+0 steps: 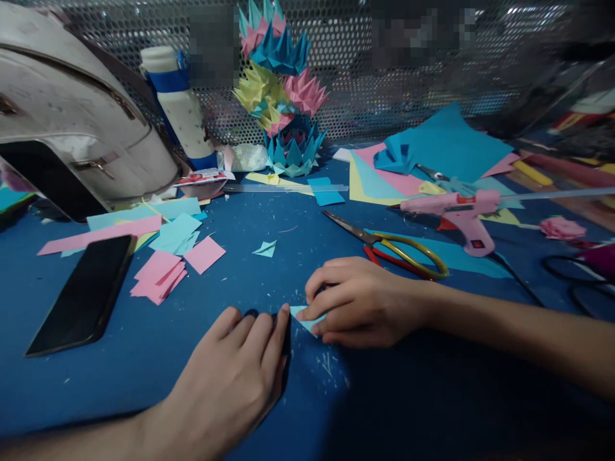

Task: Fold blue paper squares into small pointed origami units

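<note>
A small light-blue folded paper lies on the blue table, pressed under the fingertips of my right hand. My left hand rests beside it, its fingers curled together and a fingertip at the paper's left corner. Whether the left fingers pinch anything underneath is hidden. Beyond my hands sits a small folded light-blue piece. Pink squares and light-blue squares are piled to the left.
Scissors and a pink glue gun with its cable lie at the right. A phone, bag and bottle stand or lie left. Folded paper flowers rise at the back.
</note>
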Demonstrator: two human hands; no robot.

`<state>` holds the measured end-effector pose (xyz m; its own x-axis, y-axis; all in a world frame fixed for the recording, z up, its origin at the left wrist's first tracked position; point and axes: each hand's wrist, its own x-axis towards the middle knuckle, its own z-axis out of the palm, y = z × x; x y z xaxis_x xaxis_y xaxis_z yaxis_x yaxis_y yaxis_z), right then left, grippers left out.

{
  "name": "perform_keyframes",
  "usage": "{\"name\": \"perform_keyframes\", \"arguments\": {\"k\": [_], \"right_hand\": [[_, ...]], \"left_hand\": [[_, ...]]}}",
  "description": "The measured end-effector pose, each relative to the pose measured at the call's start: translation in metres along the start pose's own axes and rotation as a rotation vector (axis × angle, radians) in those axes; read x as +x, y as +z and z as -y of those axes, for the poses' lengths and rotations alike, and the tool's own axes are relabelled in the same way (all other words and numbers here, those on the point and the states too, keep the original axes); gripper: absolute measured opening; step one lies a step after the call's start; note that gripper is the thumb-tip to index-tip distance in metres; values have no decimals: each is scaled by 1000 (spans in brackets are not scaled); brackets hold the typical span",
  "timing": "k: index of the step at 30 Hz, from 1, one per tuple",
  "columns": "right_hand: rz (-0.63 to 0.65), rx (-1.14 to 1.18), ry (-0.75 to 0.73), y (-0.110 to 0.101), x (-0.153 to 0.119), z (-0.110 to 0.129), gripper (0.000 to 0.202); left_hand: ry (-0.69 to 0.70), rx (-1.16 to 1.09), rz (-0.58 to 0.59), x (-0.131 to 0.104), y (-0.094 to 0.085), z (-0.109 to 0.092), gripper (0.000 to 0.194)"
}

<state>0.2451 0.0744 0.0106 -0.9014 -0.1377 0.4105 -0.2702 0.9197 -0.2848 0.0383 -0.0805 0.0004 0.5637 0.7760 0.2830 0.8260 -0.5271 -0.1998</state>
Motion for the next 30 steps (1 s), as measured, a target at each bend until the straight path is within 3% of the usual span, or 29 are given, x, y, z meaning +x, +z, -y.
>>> {"name": "perform_keyframes", "arguments": {"k": [11, 19, 30], "right_hand": [[-7, 6, -31, -1, 0, -1, 17], [-8, 19, -6, 0, -2, -2, 17], [-42, 46, 158, -2, 0, 3, 29]], "left_hand": [[4, 80, -11, -3, -1, -7, 39], [28, -42, -8, -2, 0, -1, 36], [32, -141, 25, -1, -2, 3, 47]]}}
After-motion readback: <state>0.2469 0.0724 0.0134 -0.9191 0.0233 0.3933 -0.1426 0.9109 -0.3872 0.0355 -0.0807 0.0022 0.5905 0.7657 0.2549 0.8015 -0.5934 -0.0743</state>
